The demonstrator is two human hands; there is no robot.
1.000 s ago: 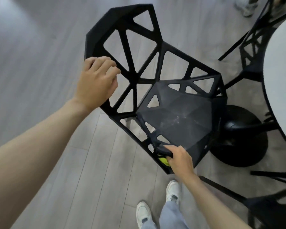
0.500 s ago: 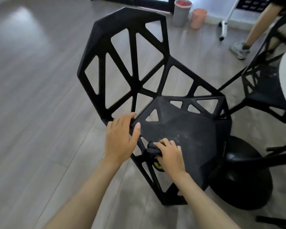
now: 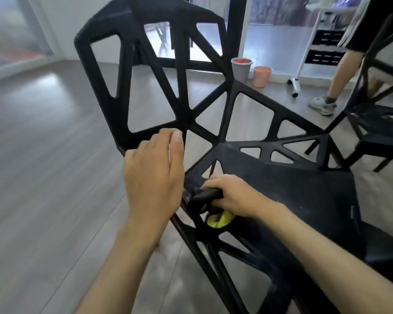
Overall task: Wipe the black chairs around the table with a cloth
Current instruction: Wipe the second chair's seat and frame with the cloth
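A black chair (image 3: 288,184) with a triangular cut-out frame fills the middle of the view, its backrest at the upper left and its seat to the right. My right hand (image 3: 234,196) grips a bunched cloth (image 3: 220,219), dark with a yellow-green patch, against the seat's left edge. My left hand (image 3: 154,175) lies with straight fingers on the frame where the backrest meets the seat, just left of the cloth. Whether its fingertips curl over the bar is hidden.
A second black chair (image 3: 381,130) stands at the right edge. A person's leg and shoe (image 3: 322,105) are behind it. A grey bin (image 3: 241,70), an orange bucket (image 3: 261,75) and a white wheeled rack (image 3: 313,41) stand at the back. Grey wood floor (image 3: 43,177) spreads to the left.
My left hand came down from the top of the backrest to the frame beside the seat. My right hand slid the cloth along the seat's edge toward the backrest. The camera moved lower and closer.
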